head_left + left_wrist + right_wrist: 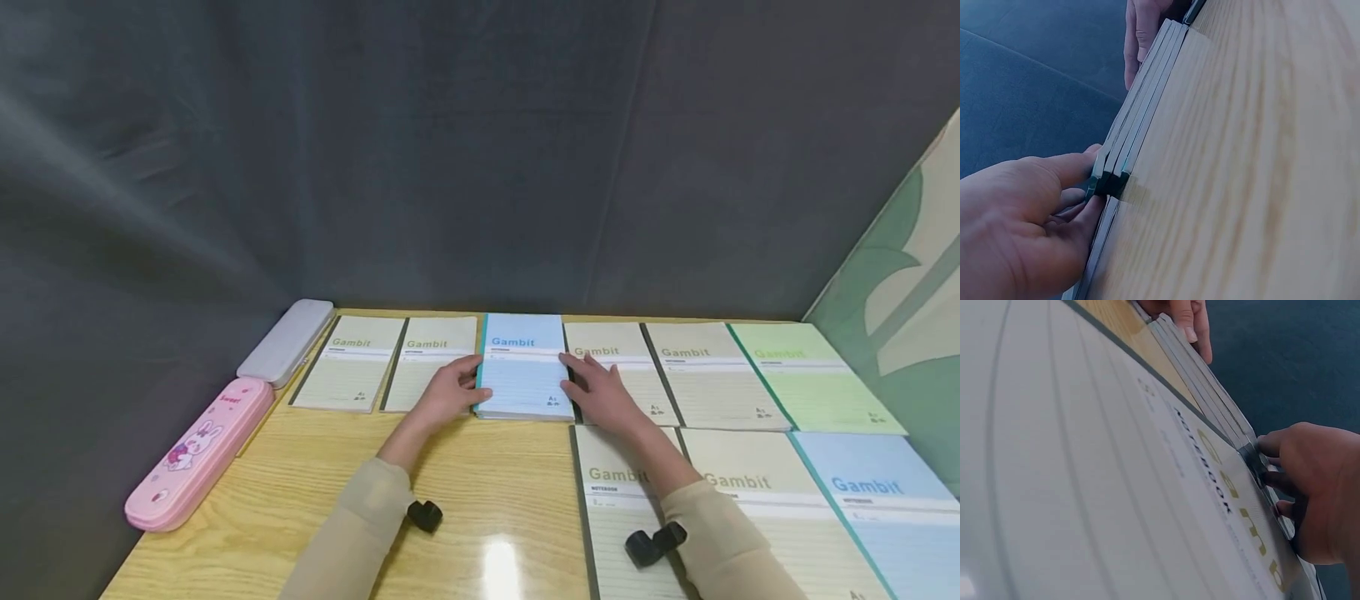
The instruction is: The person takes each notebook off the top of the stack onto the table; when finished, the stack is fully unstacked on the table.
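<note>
A blue Gambit notebook tops a small stack at the back middle of the wooden table. My left hand holds the stack's left edge, with the thumb at the cover's edge and the fingers bent beside the spine. At the opposite edge, my right hand grips with bent fingers and thumb. In the left wrist view, the stacked layers show their page edges lying flush. The right wrist view has my right fingers against the stack's corner, partly hidden behind a nearer notebook.
Cream notebooks lie left of the stack. More cream ones and a green one continue rightward. Cream and blue notebooks form a front row. A pink pencil case and a grey case line the left edge. Behind hangs a dark curtain.
</note>
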A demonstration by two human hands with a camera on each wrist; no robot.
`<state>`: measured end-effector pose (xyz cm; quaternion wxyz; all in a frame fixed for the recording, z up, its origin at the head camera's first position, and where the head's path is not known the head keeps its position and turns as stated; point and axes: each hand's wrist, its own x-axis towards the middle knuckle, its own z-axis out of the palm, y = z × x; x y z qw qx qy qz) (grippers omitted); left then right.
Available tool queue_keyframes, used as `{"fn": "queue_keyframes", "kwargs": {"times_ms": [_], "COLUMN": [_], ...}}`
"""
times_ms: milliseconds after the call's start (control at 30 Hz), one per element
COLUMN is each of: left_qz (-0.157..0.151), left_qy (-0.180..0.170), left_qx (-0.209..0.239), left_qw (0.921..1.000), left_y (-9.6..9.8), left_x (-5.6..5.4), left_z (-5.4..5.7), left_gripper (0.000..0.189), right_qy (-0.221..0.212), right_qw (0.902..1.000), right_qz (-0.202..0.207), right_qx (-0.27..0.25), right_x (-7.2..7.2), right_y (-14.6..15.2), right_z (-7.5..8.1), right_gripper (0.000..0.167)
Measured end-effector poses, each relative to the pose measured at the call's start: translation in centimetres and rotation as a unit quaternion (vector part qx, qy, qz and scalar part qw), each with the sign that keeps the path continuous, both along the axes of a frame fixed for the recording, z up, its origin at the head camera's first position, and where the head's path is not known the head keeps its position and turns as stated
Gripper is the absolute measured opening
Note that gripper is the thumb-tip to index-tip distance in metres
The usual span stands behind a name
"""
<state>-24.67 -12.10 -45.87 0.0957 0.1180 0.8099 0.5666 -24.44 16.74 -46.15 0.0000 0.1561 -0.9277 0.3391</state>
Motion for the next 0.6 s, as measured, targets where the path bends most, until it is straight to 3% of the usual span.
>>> {"fn": "queue_keyframes", "kwargs": {"times_ms": [267, 467, 600], "left_qz": [0.051, 0.068, 0.068], "left_qy": [-0.02, -0.047, -0.039], "left_qx": [-0.019, -0.018, -0.031], "left_qw": [0.9983, 0.9964, 0.9964], "left_y": [0.1, -0.1, -0.4], "left_x": [0.4, 0.7, 0.8], "left_z": [0.8, 1.3, 1.4], "left_gripper": [0.061, 0.06, 0.056], "right_qy": [0.026, 0.035, 0.032], "right_qw": [0.9995, 0.999, 0.999], "right_qz": [0.015, 0.02, 0.014], "right_qx": [0.009, 0.018, 0.028], "right_x": [0.2, 0.4, 0.4], "right_y": [0.2, 0.1, 0.1], "right_z": [-0.4, -0.4, -0.3], "right_gripper": [0.057, 0.054, 0.054]}}
